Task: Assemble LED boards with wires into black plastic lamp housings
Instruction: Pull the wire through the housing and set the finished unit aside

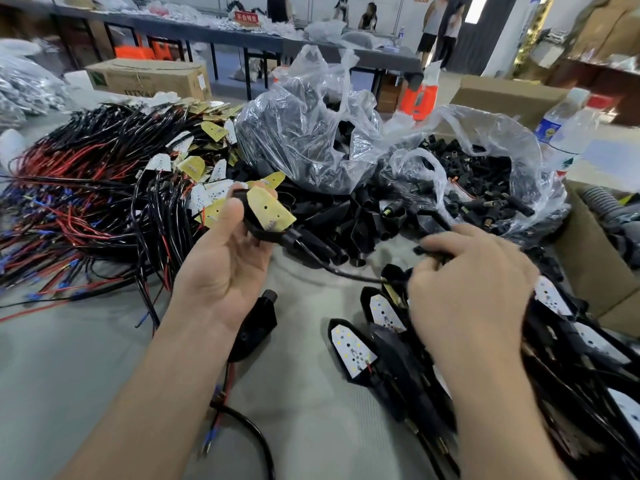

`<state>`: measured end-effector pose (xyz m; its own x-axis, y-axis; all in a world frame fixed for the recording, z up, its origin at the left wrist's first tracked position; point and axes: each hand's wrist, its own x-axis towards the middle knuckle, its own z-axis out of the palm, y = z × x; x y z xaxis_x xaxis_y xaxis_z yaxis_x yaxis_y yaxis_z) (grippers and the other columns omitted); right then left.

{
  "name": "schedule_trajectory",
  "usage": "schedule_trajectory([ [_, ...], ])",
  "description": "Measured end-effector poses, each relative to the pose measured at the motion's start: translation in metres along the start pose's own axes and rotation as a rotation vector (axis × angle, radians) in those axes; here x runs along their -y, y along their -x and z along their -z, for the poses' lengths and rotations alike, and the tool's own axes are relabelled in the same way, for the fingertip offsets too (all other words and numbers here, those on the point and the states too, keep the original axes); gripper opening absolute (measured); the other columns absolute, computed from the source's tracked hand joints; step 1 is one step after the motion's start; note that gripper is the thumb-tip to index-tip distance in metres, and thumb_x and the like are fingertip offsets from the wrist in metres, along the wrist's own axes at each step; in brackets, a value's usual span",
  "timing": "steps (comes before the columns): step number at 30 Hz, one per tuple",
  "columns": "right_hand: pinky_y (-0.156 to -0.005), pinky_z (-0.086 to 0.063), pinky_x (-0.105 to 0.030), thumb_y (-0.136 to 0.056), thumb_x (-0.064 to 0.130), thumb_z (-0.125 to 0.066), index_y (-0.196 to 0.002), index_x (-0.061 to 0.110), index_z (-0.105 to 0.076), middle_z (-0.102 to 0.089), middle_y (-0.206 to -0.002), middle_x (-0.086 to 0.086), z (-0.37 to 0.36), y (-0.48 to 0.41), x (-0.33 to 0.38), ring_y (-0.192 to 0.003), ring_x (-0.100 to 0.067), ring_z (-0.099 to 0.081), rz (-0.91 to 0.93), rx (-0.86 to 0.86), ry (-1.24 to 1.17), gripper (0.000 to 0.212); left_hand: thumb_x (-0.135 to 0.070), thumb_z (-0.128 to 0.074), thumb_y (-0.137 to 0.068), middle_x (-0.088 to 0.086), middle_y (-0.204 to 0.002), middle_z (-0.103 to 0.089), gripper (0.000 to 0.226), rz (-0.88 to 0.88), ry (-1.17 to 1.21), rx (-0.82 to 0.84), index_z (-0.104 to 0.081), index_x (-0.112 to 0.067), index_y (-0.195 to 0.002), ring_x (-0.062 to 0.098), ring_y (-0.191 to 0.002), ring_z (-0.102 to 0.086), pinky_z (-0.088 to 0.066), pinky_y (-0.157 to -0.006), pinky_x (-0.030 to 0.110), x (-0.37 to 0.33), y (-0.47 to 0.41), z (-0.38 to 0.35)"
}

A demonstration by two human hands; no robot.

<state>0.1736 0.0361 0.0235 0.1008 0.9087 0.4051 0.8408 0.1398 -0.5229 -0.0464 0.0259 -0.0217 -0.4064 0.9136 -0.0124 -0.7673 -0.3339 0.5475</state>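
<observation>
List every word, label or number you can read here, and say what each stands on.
"不合格区": white characters on the red sign on the far table.
"DTYA", then cut off: black print on the cardboard box.
Water bottle label: too blurred to read.
Print on the LED board: too small to read.

One view, head-worn, wide-angle. It looks forward and down across the grey worktable point(86, 358). Both forearms enter from the bottom edge. The left hand point(225, 268), gripping a lamp housing point(265, 235), and the right hand point(474, 285), gripping a black wire point(348, 275), sit mid-frame, close to the lens. Frame edges bow outward. The top strip reaches far benches point(242, 39) and standing people point(436, 26), small and well apart from the table.
</observation>
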Motion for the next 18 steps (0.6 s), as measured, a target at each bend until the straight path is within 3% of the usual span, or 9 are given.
schedule_trajectory([
  [1, -0.113, -0.027, -0.034, -0.083, 0.019, -0.065, -0.104, 0.028, -0.080, -0.070, -0.128, 0.005, -0.005, 0.005, 0.008, -0.125, -0.022, -0.054, 0.072, 0.003, -0.048, 0.027, -0.021, -0.058, -0.090, 0.004, -0.114, -0.075, 0.024, -0.002, -0.018, 0.055, -0.072, -0.016, -0.109, 0.017, -0.108, -0.070, -0.052, -0.104, 0.034, 0.001, 0.001, -0.001],
  [3, -0.102, -0.033, -0.029, -0.088, 0.018, -0.067, -0.112, 0.024, -0.076, -0.073, -0.119, 0.002, -0.016, 0.020, 0.024, -0.115, -0.020, -0.057, 0.190, 0.092, -0.219, 0.026, -0.022, -0.055, -0.093, 0.002, -0.113, -0.073, 0.022, 0.000, -0.065, 0.146, -0.075, -0.019, -0.103, 0.016, -0.110, -0.066, -0.047, -0.108, 0.035, 0.005, 0.004, -0.005],
  [5, -0.092, -0.044, -0.037, -0.096, 0.031, -0.059, -0.105, 0.025, -0.071, -0.074, -0.101, 0.001, -0.028, 0.031, 0.032, -0.101, -0.026, -0.060, 0.228, 0.266, -0.213, 0.016, -0.022, -0.054, -0.092, 0.002, -0.112, -0.073, 0.026, 0.009, -0.073, 0.188, -0.077, -0.019, -0.103, 0.015, -0.109, -0.068, -0.045, -0.110, 0.037, 0.010, 0.006, -0.007],
  [7, -0.083, -0.051, -0.044, -0.101, 0.036, -0.049, -0.096, 0.020, -0.066, -0.071, -0.087, -0.001, -0.035, 0.033, 0.028, -0.089, -0.030, -0.062, 0.213, 0.468, -0.155, 0.024, -0.020, -0.054, -0.091, 0.002, -0.110, -0.075, 0.028, 0.025, -0.039, 0.230, -0.080, -0.020, -0.099, 0.015, -0.111, -0.070, -0.046, -0.107, 0.036, 0.012, 0.008, -0.008],
  [9, -0.073, -0.054, -0.038, -0.101, 0.034, -0.052, -0.087, 0.014, -0.069, -0.070, -0.076, -0.002, -0.040, 0.028, 0.019, -0.075, -0.022, -0.063, 0.163, 0.576, -0.239, 0.029, -0.018, -0.055, -0.091, 0.001, -0.113, -0.074, 0.027, 0.034, -0.043, 0.256, -0.077, -0.021, -0.105, 0.016, -0.114, -0.069, -0.048, -0.106, 0.035, 0.013, 0.009, -0.008],
  [12, -0.051, -0.039, -0.024, -0.092, 0.029, -0.068, -0.079, 0.013, -0.072, -0.063, -0.062, -0.004, -0.040, 0.022, 0.013, -0.051, -0.007, -0.045, 0.076, 0.525, -0.439, 0.021, -0.018, -0.059, -0.088, 0.001, -0.115, -0.075, 0.027, 0.049, -0.089, 0.200, -0.068, -0.021, -0.113, 0.017, -0.112, -0.071, -0.054, -0.101, 0.033, 0.014, 0.006, -0.009],
  [13, -0.050, -0.036, -0.026, -0.089, 0.028, -0.071, -0.081, 0.014, -0.072, -0.061, -0.063, -0.009, -0.041, 0.021, 0.012, -0.050, -0.011, -0.039, 0.062, 0.479, -0.486, 0.017, -0.019, -0.061, -0.086, 0.000, -0.114, -0.076, 0.025, 0.053, -0.112, 0.183, -0.069, -0.022, -0.110, 0.016, -0.109, -0.071, -0.055, -0.097, 0.032, 0.015, 0.005, -0.009],
  [15, -0.052, -0.039, -0.031, -0.084, 0.028, -0.076, -0.086, 0.027, -0.073, -0.064, -0.068, -0.011, -0.042, 0.020, 0.011, -0.056, -0.024, -0.044, 0.025, 0.401, -0.531, 0.003, -0.020, -0.065, -0.083, -0.001, -0.111, -0.076, 0.022, 0.047, -0.149, 0.162, -0.070, -0.025, -0.104, 0.015, -0.103, -0.073, -0.058, -0.090, 0.031, 0.017, 0.006, -0.008],
  [18, -0.059, -0.047, -0.036, -0.083, 0.030, -0.076, -0.090, 0.045, -0.070, -0.069, -0.071, -0.007, -0.042, 0.020, 0.010, -0.061, -0.026, -0.053, 0.015, 0.346, -0.503, 0.018, -0.015, -0.067, -0.084, -0.002, -0.113, -0.075, 0.022, 0.014, -0.228, 0.187, -0.074, -0.027, -0.101, 0.015, -0.103, -0.072, -0.059, -0.084, 0.032, 0.017, 0.007, -0.003],
])
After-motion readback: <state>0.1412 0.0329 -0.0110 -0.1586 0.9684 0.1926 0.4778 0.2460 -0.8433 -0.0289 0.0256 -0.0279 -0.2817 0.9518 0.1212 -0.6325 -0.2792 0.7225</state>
